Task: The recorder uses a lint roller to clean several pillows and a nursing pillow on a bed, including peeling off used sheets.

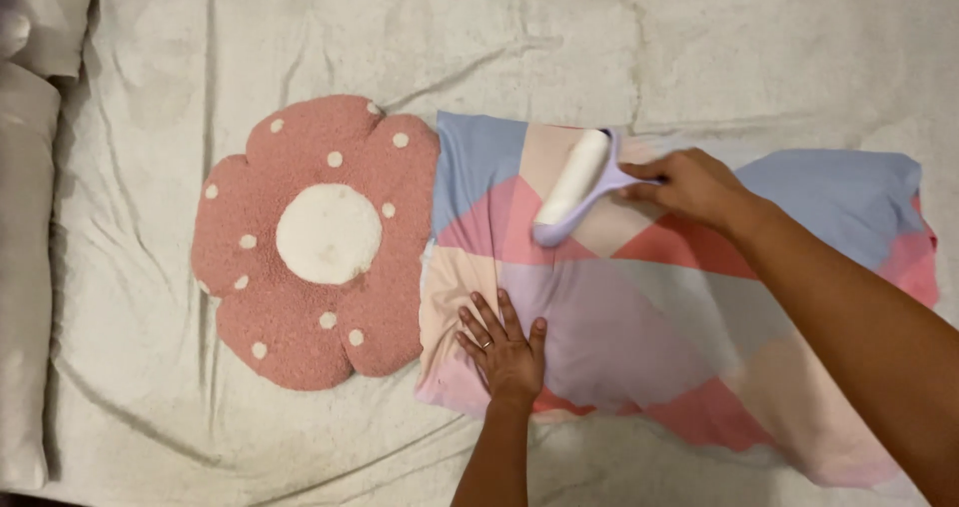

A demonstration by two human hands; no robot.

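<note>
Right of centre in the frame, a lint roller (pixel 571 185) with a lilac handle and a white roll lies against a pillow (pixel 639 317) in a patchwork case of blue, pink, peach and lilac blocks. The right hand (pixel 689 185) has its grip wrapped around the handle's end, the roll resting on the pillow's upper left part, near its top edge. The left hand (pixel 504 345) lies flat on the pillow's lower left corner, fingers spread and pressing the fabric down, a ring on one finger. Judging from where the roll sits, the rolling looks to be somewhere in the upper left portion of the case; whether the wide stretch toward the right of the frame has been covered cannot be told. Just beside the pillow, to its left, sits a pink flower-shaped cushion (pixel 318 237) with white dots and a white centre. Both rest on a rumpled cream blanket (pixel 499 37) over the bed, with pale pillows (pixel 25 167) at the far left edge.
</note>
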